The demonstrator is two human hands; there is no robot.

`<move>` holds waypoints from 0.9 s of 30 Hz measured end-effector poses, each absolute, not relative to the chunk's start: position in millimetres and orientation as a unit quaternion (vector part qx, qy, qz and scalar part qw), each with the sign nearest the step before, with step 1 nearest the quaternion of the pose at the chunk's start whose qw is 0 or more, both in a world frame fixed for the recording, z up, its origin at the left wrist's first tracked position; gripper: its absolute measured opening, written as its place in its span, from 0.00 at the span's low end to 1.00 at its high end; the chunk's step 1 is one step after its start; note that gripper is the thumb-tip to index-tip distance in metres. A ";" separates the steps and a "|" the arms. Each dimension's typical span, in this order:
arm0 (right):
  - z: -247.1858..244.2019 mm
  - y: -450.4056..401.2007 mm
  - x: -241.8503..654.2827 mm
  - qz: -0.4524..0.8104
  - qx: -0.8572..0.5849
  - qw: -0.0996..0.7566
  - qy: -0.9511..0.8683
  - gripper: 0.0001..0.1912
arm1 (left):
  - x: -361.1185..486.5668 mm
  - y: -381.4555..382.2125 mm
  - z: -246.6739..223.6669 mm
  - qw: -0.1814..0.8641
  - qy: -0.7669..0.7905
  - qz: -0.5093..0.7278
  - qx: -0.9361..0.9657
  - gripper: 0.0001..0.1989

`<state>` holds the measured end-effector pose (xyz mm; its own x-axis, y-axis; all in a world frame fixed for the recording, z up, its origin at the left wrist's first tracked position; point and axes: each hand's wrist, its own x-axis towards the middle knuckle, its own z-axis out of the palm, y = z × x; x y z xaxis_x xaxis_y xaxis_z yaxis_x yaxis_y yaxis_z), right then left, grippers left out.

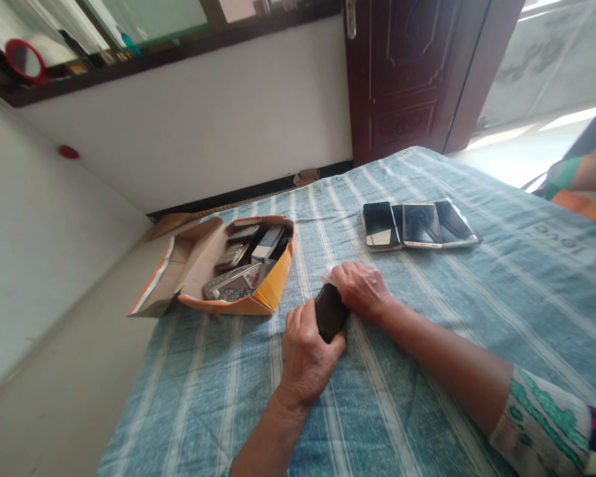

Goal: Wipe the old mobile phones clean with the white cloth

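A dark mobile phone (330, 313) is held low over the striped blue cloth. My left hand (305, 354) wraps round its near end, thumb on one side and fingers on the other. At the far end my right hand (360, 288) is closed on a white tissue or cloth (329, 274), pressed against the phone's edge; most of that white piece is hidden under the fingers. Left of my hands stands an open orange cardboard box (277, 278), holding several old phones (236, 255).
Several phones (421, 225) lie overlapping on the striped cloth (377, 371), beyond my right hand. The box's lid flap (153, 285) hangs out left near the cloth's edge. Behind are a white wall and a dark red door (402, 79). A colourful fabric (583, 189) shows far right.
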<state>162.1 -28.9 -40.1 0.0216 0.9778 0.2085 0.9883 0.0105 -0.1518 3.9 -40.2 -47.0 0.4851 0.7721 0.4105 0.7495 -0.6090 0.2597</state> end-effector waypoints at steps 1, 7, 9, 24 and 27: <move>-38.8 -27.8 162.1 -0.015 -0.716 0.125 -0.687 0.14 | 4.0 -40.3 -46.8 0.024 0.442 0.249 0.861 0.16; -30.6 -29.9 154.7 0.033 -0.743 0.134 -0.655 0.15 | 3.2 -39.3 -48.5 0.025 0.432 0.257 0.864 0.15; -29.2 -35.9 148.5 0.062 -0.726 0.140 -0.670 0.12 | 1.8 -38.1 -49.4 0.025 0.423 0.262 0.867 0.15; -39.2 -54.3 150.6 0.044 -0.613 0.138 -0.777 0.09 | -2.8 -34.8 -54.3 0.029 0.385 0.293 0.875 0.22; -39.7 -47.4 152.1 0.019 -0.637 0.116 -0.762 0.13 | 0.2 -35.9 -51.8 0.029 0.399 0.282 0.872 0.19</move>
